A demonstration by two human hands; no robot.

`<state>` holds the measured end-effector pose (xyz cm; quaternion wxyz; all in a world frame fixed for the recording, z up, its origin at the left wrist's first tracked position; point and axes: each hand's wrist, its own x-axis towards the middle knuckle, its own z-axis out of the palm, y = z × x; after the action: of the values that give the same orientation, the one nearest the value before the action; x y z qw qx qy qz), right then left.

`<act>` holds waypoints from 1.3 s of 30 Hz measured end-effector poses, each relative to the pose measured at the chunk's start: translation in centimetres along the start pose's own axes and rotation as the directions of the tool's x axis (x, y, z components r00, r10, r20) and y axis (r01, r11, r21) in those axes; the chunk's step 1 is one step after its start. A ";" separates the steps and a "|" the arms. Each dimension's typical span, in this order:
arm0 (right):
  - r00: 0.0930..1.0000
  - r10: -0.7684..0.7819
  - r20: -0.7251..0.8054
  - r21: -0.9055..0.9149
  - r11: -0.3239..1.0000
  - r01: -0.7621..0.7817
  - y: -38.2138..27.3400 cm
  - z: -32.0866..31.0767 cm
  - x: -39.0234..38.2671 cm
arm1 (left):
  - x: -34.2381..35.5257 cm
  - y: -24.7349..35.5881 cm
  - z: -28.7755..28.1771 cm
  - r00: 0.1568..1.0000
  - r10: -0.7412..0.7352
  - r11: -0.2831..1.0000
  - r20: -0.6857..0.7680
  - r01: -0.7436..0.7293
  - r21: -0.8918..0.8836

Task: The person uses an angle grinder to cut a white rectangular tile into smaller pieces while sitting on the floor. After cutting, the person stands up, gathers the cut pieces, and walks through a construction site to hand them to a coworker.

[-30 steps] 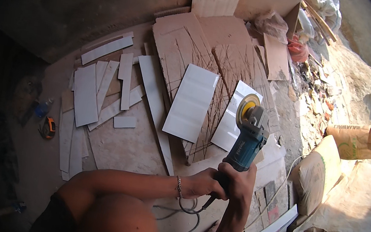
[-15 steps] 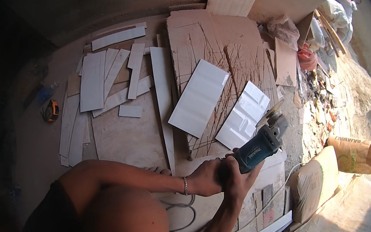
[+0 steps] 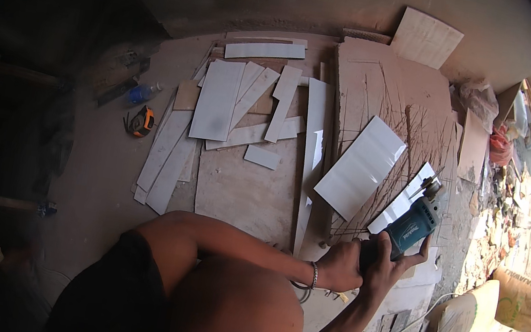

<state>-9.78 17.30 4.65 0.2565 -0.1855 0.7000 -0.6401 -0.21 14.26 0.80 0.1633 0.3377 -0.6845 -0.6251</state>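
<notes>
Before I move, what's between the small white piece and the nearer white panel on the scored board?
In the head view, a long white strip lies between them, with beige sheet left of it and some scored board right.

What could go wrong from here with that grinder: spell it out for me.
The left hand and right hand grip the grinder without gloves, so a slip or flying chips could cut skin.

The white tile by the grinder's head lies on a scored board with no clamp visible; it might shift or crack if the tool meets it.
</notes>
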 end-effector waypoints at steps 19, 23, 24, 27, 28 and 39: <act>0.970 0.078 0.230 0.232 0.964 -0.133 0.2 0.5 3.0 | 1.9 1.5 -2.8 0.990 -0.135 0.983 0.052 0.127 0.131; 0.961 0.108 0.254 0.285 0.941 -0.181 0.4 1.1 3.8 | 5.1 2.3 -5.5 0.896 -0.241 0.932 0.374 0.321 -0.167; 0.948 0.110 0.297 0.302 0.931 -0.203 0.2 1.6 4.2 | 5.4 2.6 -5.8 0.920 -0.197 0.954 0.339 0.260 -0.150; 0.931 0.082 0.357 0.229 0.958 -0.172 -0.7 2.9 5.3 | 5.1 3.0 -6.9 0.994 -0.089 0.990 0.057 0.095 -0.100; 0.923 0.094 0.374 0.195 0.965 -0.177 -1.0 3.5 5.6 | 5.3 3.1 -7.4 0.993 -0.120 0.992 -0.015 0.120 -0.027; 0.859 0.065 0.508 -0.110 0.994 -0.010 -0.9 3.8 2.6 | 12.9 1.9 -19.5 0.885 -0.087 0.900 -0.457 0.267 0.346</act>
<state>-9.63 12.65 4.99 0.4350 -0.3478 0.6430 -0.5258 2.65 -8.94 3.26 0.1791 0.5555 -0.7097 -0.3945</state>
